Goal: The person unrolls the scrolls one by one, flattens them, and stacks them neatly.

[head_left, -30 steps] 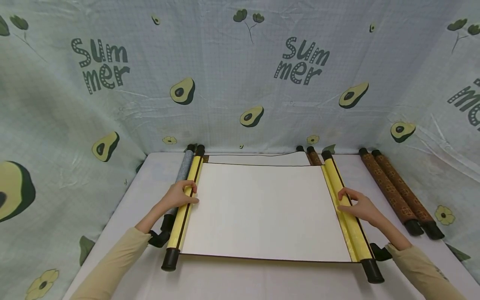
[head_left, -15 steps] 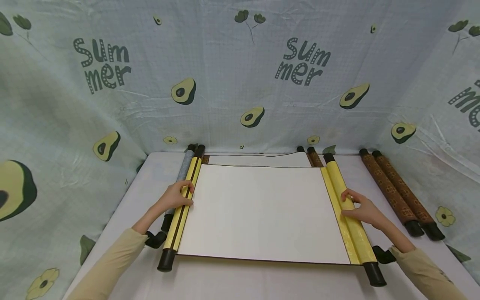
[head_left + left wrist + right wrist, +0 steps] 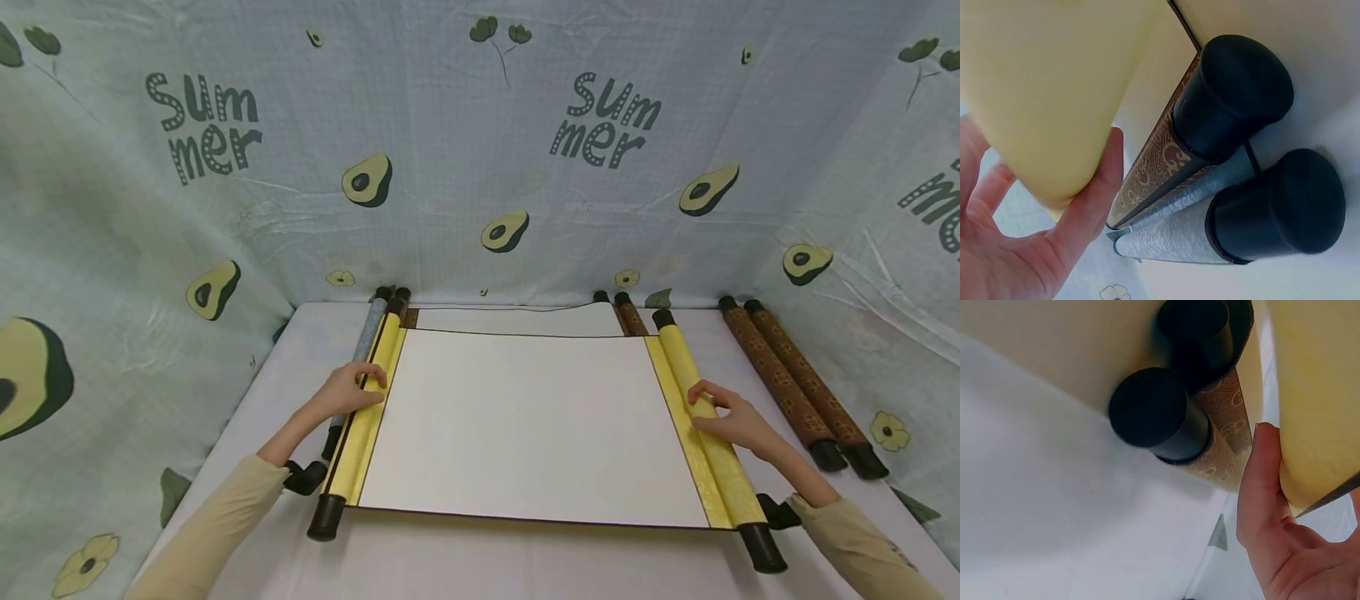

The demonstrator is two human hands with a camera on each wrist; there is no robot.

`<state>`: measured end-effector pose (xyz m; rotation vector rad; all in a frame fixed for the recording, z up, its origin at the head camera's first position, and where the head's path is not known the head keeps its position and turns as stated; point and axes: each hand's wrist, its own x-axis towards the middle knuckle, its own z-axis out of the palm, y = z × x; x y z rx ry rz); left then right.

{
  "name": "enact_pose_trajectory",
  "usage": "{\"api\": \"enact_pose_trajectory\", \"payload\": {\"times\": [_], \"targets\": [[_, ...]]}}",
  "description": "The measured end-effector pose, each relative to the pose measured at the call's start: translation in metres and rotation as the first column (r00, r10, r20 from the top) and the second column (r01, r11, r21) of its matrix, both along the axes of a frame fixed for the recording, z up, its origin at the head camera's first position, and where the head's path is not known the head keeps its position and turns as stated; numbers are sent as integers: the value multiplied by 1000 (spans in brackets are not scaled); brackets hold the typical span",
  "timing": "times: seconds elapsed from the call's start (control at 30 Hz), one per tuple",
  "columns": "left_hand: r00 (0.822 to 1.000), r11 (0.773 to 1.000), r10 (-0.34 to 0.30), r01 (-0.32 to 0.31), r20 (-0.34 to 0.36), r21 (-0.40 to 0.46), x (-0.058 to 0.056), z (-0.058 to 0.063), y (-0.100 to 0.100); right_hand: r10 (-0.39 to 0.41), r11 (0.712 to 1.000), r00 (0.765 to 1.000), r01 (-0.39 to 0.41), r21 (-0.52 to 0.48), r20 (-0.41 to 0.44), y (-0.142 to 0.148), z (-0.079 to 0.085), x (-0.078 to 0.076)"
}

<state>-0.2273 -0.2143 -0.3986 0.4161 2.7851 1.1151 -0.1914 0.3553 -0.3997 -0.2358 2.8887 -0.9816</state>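
A partly unrolled hanging scroll (image 3: pixel 525 425), with a white sheet and yellow ends, spans the space between the hands. My left hand (image 3: pixel 348 389) grips its left yellow roll (image 3: pixel 347 458), thumb on the inner side and fingers over the top. On the other end, my right hand (image 3: pixel 735 418) holds the right yellow roll (image 3: pixel 723 471) between thumb and fingers. Black knobs cap both rolls. Close up, the left wrist view has the yellow roll (image 3: pixel 1054 94) lying between thumb and fingers. The right wrist view likewise has yellow fabric (image 3: pixel 1322 400) in the hand.
Behind lies another open scroll (image 3: pixel 517 320) with brown ends. A grey-blue roll (image 3: pixel 371 325) sits left of the yellow one. Two brown patterned rolls (image 3: pixel 780 383) lie at the right on the white table (image 3: pixel 525 562). A printed cloth (image 3: pixel 450 125) hangs around it.
Both hands have shifted slightly outward with the yellow rolls, which have turned. A wider yellow strip now shows at each end of the white sheet.
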Motion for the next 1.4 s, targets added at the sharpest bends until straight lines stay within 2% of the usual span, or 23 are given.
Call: {"api": "enact_pose_trajectory", "payload": {"times": [0.4, 0.57, 0.8, 1.0, 1.27, 1.4], "targets": [[1000, 1000, 17, -18, -26, -16, 2, 2, -3, 3, 1000, 1000, -2, 30, -16, 6, -5, 3], [999, 999, 12, -13, -37, -37, 2, 0, -4, -2, 998, 1000, 1, 61, 10, 6, -7, 3], [999, 1000, 16, -16, -35, -18, 1, 2, -5, 11, 998, 999, -13, 59, 46, 6, -6, 4], [999, 1000, 19, -19, -43, 3, -2, -1, -7, 7, 998, 999, -10, 67, 32, 12, -6, 2], [998, 998, 57, -57, -3, -5, -8, -1, -6, -14, 999, 999, 13, 37, 49, 16, -7, 0], [996, 997, 75, -75, 43, 3, -10, 1, -8, -29, 999, 997, 28, 18, 70, 16, -7, -2]]}}
